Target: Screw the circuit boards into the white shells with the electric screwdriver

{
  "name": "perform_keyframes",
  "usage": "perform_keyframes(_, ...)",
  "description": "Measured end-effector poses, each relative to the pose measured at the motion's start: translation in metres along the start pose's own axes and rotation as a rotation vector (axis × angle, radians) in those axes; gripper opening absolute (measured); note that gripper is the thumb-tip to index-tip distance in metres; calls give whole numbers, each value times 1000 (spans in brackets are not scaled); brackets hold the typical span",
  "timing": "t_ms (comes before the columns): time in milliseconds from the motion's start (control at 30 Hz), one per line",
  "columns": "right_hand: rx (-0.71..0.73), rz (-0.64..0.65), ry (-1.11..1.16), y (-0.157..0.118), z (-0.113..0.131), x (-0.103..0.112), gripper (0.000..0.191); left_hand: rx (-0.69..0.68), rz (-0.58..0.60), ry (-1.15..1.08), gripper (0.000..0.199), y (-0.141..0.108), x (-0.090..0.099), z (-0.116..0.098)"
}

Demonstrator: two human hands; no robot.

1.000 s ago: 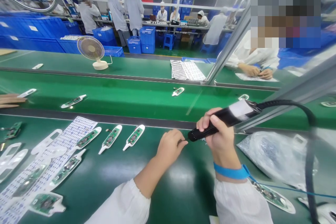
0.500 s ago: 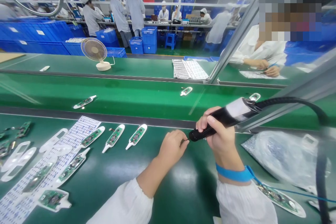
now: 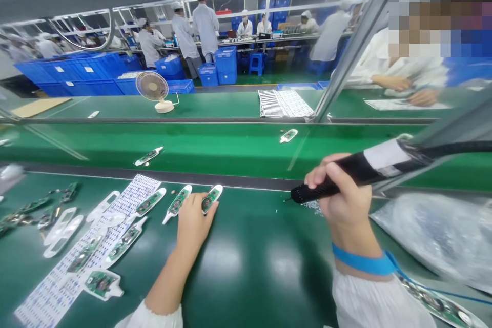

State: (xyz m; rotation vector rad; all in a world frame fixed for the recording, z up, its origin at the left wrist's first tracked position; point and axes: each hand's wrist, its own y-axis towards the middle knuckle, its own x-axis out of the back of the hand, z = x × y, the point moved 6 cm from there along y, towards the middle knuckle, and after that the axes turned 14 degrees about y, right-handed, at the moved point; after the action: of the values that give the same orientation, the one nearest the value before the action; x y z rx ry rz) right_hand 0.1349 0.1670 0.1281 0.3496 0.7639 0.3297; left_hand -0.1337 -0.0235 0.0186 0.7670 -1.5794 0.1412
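Well to the left of the left hand [image 3: 192, 223], loose circuit boards [image 3: 69, 192] are lying in a cluster on the green table [image 3: 246, 282]. Nearer that hand, white frames [image 3: 76, 222] are resting beside a long patterned sheet [image 3: 46, 302]. Several white casings with boards [image 3: 102, 283] are lying on or next to the sheet, all left of the left grip. Just beside its fingers, a neighbouring casing [image 3: 180, 201] is pointing its narrow end toward the person.

The left hand is reaching over another boarded casing [image 3: 213, 195], thumb to the right of its lower part and fingers to the left; whether they are pinching it or only straddling it, I cannot tell. Beyond both hands, a bright green belt [image 3: 230, 148] is bearing more casings.

Between the hands, nearer the right one, the tip of a black corded driver [image 3: 359, 166] is pointing left. Small pale bits [image 3: 313, 207] are lying beneath it, close to the right grip. The right hand [image 3: 348, 200] is wrapping firmly around the driver's body, above a blue wristband [image 3: 361, 261]. Right of that hand, a clear plastic bag [image 3: 434, 236] is lying; nearer the person, a partly hidden casing [image 3: 442, 302] is resting beside the right sleeve.
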Motion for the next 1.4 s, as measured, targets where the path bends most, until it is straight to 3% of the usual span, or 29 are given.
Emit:
perform_keyframes(67,3,-4,11,-1,1,-4,12,-79,46,-88,19,0,-7,-13)
perform_keyframes(200,-30,49,3,-7,-2,-19,9,-273,195,-262,16,-6,-18,-77)
perform_keyframes(267,-53,71,-23,-12,-6,-26,8,-314,249,-286,18,-8,-20,-103)
perform_keyframes(367,-88,70,-49,-19,-16,-33,10,-307,269,-282,20,-9,-20,-121)
perform_keyframes(833,-100,71,-150,-36,-36,-37,13,-345,391,-273,8,-10,-19,-127)
perform_keyframes(1400,-187,136,-306,-30,-45,-40,18,-339,418,-272,7,-10,-20,-129)
